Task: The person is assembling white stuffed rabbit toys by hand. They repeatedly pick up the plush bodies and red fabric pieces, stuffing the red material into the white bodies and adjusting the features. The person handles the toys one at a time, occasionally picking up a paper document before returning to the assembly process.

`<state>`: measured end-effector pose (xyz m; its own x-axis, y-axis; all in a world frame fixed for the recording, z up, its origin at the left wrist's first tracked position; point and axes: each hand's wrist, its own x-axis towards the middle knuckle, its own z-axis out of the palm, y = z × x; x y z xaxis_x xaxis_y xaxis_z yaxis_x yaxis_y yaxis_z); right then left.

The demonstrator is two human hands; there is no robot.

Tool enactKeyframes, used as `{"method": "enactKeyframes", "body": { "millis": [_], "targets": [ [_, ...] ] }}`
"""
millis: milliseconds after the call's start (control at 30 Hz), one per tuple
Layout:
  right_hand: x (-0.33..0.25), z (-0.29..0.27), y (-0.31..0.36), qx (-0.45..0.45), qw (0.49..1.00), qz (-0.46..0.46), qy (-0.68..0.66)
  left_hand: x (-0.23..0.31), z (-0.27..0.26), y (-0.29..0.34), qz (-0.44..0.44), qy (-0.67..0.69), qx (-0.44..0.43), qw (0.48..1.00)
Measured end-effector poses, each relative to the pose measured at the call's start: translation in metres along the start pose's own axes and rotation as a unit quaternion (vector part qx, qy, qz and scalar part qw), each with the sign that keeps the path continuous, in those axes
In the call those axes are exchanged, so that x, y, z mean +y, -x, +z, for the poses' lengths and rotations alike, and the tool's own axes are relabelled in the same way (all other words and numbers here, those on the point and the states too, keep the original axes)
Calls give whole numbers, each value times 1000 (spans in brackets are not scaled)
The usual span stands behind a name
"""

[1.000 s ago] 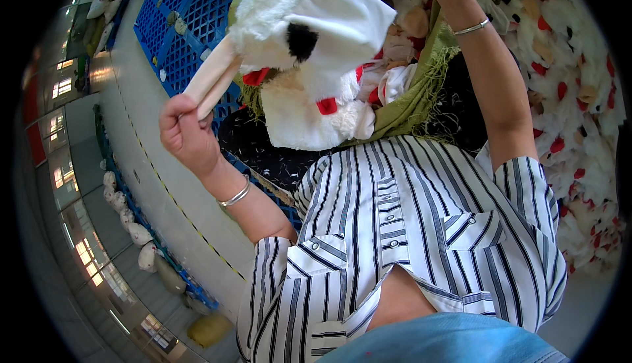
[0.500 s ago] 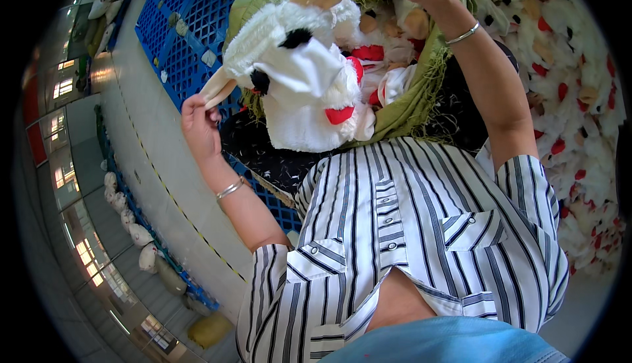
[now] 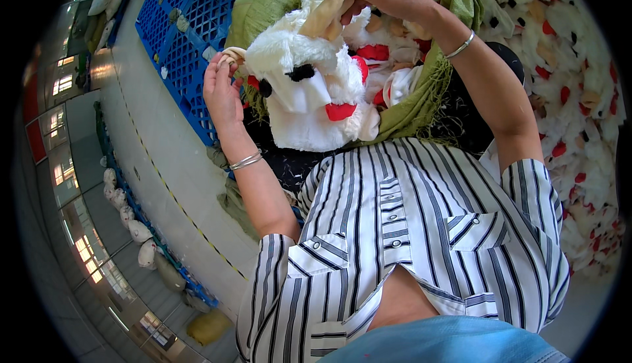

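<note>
"Where could a hand pass?"
"Over the blue pallet (image 3: 181, 50), outside the left edge of the green sack (image 3: 263, 10), beyond the left hand (image 3: 224, 93)."
"And across the sack?"
"Obstructed: the white plush (image 3: 296, 126) fills its left half, the right forearm (image 3: 488, 81) crosses its right edge, the striped shirt (image 3: 359, 195) closes the near edge."

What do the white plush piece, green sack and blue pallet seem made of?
White plush piece: probably synthetic fur, matte, fluffy, with tufted pile.
Green sack: apparently woven plastic, slight sheen; its edge frays into strands.
Blue pallet: likely moulded plastic, fairly smooth, judging by its even colour and regular grid.
</note>
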<state>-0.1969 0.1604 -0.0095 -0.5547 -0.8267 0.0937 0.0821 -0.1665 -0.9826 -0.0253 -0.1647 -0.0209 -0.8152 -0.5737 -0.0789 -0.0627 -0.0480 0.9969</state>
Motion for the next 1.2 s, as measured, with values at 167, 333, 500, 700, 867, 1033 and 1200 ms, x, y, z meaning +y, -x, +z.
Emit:
{"method": "enactKeyframes", "body": {
  "millis": [167, 333, 500, 700, 867, 1033, 1200],
  "targets": [
    [-1, 2, -1, 0, 1000, 5, 3, 5, 16, 5, 78, -52, 63, 994],
    [-2, 9, 2, 15, 1000, 18, -5, 3, 36, 15, 201, -202, 70, 956],
    [-5, 7, 3, 12, 1000, 26, 10, 17, 87, 61, 320, -311, 4, 895],
    [5, 7, 1, 21, 998, -33, 58, 6, 99, 68, 285, -280, -80, 913],
    [13, 0, -1, 8, 998, -35, 59, 3, 97, 69, 233, -292, -118, 920],
    [4, 5, 2, 4, 999, -24, 36, 4, 109, 79, 195, -374, -128, 898],
    [5, 8, 0, 20, 998, -58, 3, -9, 108, 73, 126, -359, -196, 904]
  ]
}}
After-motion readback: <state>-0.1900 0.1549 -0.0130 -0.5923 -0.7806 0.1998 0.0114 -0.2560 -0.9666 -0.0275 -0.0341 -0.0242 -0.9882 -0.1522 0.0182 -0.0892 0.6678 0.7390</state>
